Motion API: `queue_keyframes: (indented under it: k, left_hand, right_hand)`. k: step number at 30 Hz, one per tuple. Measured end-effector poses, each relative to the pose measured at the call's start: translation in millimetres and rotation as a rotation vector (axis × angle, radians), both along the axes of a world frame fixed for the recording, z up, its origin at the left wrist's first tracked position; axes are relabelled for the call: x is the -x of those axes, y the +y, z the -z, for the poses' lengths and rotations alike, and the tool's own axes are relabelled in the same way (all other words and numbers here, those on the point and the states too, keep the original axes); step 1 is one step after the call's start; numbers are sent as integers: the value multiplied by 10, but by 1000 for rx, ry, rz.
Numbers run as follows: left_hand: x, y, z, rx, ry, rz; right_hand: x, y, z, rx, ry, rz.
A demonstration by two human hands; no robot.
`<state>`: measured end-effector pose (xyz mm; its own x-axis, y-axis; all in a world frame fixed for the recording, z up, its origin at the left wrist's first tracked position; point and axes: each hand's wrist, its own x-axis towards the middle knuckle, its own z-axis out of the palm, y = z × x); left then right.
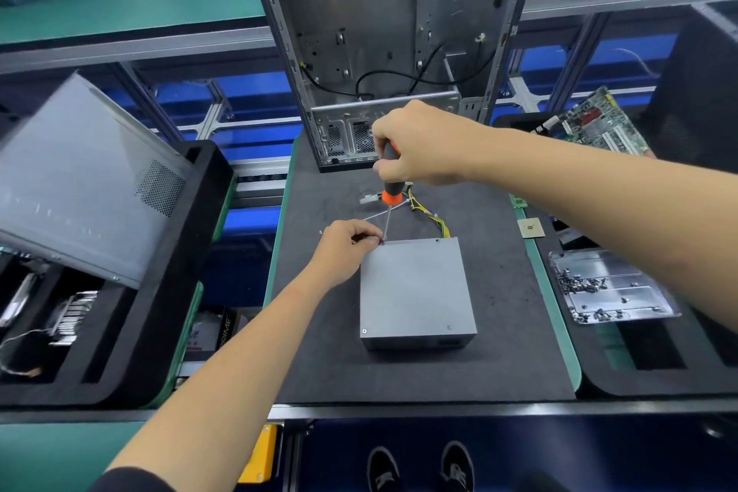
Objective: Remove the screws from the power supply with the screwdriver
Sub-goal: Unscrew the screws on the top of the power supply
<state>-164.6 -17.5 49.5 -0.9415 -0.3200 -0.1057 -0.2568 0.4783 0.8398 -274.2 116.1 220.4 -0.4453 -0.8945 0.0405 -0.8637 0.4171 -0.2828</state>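
Note:
A grey power supply (415,288) lies flat on the black mat (499,351), its yellow and black cables trailing from the far edge. My right hand (419,146) grips the black and orange handle of a screwdriver (389,198), held nearly upright. Its tip meets the box's far left corner. My left hand (345,248) rests at that same corner, with fingertips pinched around the shaft tip or a screw there; the screw itself is hidden. A silver screw (364,331) shows in the near left corner of the lid.
An open, gutted computer case (383,40) stands behind the mat. A clear tray (611,288) with several loose screws sits on the right, with a CPU chip (530,228) and a motherboard (595,126) beyond it. A grey side panel (84,180) leans in a black bin on the left.

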Motion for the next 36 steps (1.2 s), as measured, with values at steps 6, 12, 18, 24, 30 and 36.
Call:
queue_keyframes:
  k: [6,12,18,24,30,36]
  left_hand:
    - [-5,-6,1,1,11,14]
    - [-28,10,26,-14,24,-30]
    - [-22,38,27,-21,31,-39]
    - [-8,43,27,-11,23,-19]
    - [-16,67,38,-31,20,-24]
    - [-12,82,48,-32,0,-54]
  right_hand:
    - [-111,-92,-9,-84,182,14]
    - [-169,-214,-64,-177,225,92]
    - [-67,-216,-148,-299,112,-100]
    - [-23,-198,-216,-286,-10,-206]
    - [-175,-353,-172,-283,68,-224]
    - [-210,-377,-183,-360,436,-74]
